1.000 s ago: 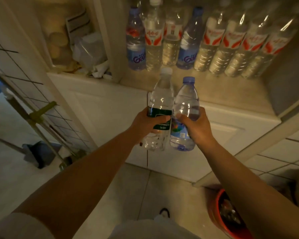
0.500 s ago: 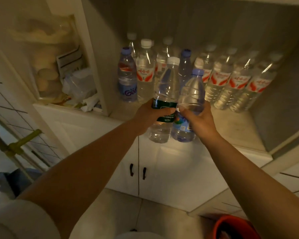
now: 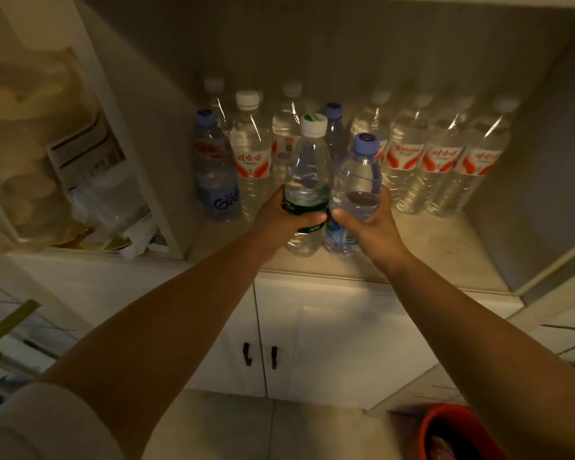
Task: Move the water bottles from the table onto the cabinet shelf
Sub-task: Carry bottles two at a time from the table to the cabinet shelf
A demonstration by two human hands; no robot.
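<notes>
Since a second ago both bottles have gone from in front of the cabinet doors to over the shelf; bases now at or just above the shelf surface, can't tell if touching.

Left hand [image 3: 281,215]: grip wrapped round the clear plastic bottle with white cap and dark green label [image 3: 307,180], fingers curled across the label band. Right hand [image 3: 367,222]: grip curled round the clear plastic bottle with pale blue cap and blue label [image 3: 356,184], thumb on the front. Bottles upright, side by side, touching or nearly so, near the front of the beige cabinet shelf [image 3: 445,247].

Behind them: a row of clear water bottles with red-and-white labels [image 3: 440,161], plus two blue-capped ones, the left one a blue-labelled bottle [image 3: 216,174]. Back of the shelf is mostly taken; free space is the front strip.

Progress: looks late-stage. Many bottles already shelved, these two about to be set down. Left, by my read: lower, release both. Tabletop isn't in view, so can't tell if more remain there.

Risk: tight spacing; a nudge forward could knock the row behind.

Elsewhere: white double doors with dark handles [image 3: 259,356] below, red bucket [image 3: 452,433] on the floor lower right.
</notes>
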